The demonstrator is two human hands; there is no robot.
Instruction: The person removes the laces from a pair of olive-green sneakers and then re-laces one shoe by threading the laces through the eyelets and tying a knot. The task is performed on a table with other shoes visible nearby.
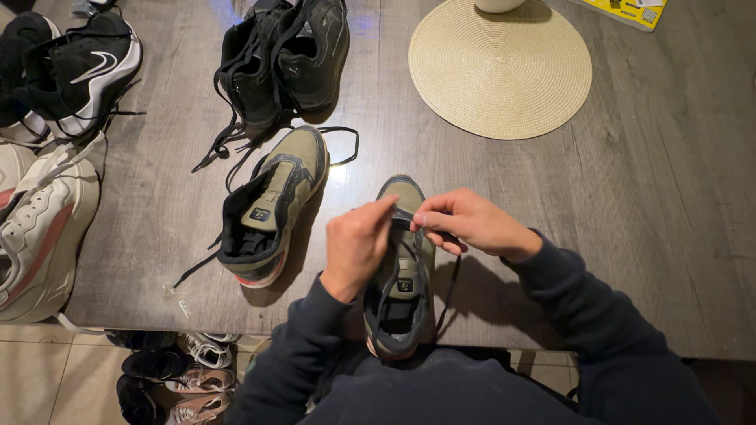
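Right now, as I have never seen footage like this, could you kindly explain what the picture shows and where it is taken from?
The single picture comes from a camera worn on a person's head, looking down at two bare hands. On the dark grey wooden table, the left hand and right hand pinch the black laces of an olive-green and black sneaker at the near edge. Its unlaced matching sneaker lies to the left. Farther off are a pair of black sneakers, a black sneaker with white sole, a cream sneaker and a round woven straw placemat.
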